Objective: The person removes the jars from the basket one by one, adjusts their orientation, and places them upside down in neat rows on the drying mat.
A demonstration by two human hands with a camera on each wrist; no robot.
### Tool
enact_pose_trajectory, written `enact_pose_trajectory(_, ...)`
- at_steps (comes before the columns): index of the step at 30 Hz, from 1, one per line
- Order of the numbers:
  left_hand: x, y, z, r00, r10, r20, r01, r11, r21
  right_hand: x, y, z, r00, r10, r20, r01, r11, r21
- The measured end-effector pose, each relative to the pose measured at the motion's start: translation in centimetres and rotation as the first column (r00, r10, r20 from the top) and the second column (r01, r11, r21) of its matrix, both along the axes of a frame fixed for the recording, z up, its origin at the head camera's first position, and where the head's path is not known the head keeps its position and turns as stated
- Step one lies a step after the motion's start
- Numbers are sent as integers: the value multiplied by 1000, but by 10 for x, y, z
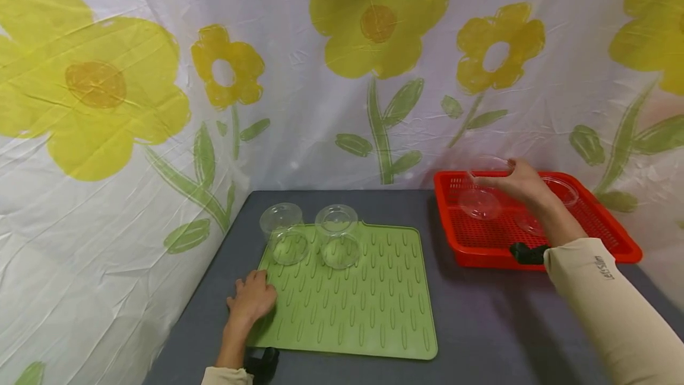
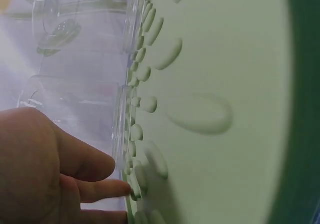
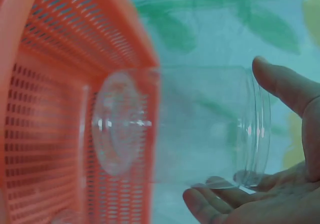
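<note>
Over the red basket (image 1: 491, 258), my right hand (image 1: 522, 186) grips a clear plastic jar (image 3: 205, 126) by its threaded mouth, thumb on one side and fingers on the other. The jar hangs upright, its round base toward the basket floor. My left hand (image 1: 251, 297) rests its fingertips on the left edge of the green mat (image 1: 374, 325). Just beyond that hand, two more clear jars stand mouth down on the back of the mat: a left jar (image 1: 282, 236) and a right jar (image 1: 336, 236).
Inside the basket, right of my right hand, another clear jar (image 1: 561, 192) is partly hidden behind my forearm. Mat and basket lie on a dark grey table (image 1: 470, 325). Behind them hangs a white curtain (image 1: 299, 135) with yellow flowers, which also runs along the left side.
</note>
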State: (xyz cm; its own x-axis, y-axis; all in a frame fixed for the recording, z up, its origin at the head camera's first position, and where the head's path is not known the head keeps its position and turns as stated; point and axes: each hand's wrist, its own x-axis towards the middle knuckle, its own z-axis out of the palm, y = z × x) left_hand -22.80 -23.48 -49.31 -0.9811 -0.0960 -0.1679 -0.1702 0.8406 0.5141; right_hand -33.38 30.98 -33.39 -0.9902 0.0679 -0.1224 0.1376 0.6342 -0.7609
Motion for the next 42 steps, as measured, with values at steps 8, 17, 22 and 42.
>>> enact_pose_trajectory(8, 1, -1, 3, 997, 38, -73, -33, 997, 65, 16, -23, 33, 990, 137, -18, -135, 989, 66)
enact_pose_trajectory(17, 4, 12, 22, 876, 188, -444, -151, 981, 119, 39, -53, 51, 970, 236, -66, -228, 968, 104)
enact_pose_trajectory(22, 5, 28, 38, 758, 186, -625, -91, 979, 181, 54, -71, 54, 957, 280, -70, -274, 958, 84)
enact_pose_trajectory(42, 11, 121, 71, 702, -146, -698, 484, 816, 316, 91, -126, 30, 907, 402, -126, -386, 913, 135)
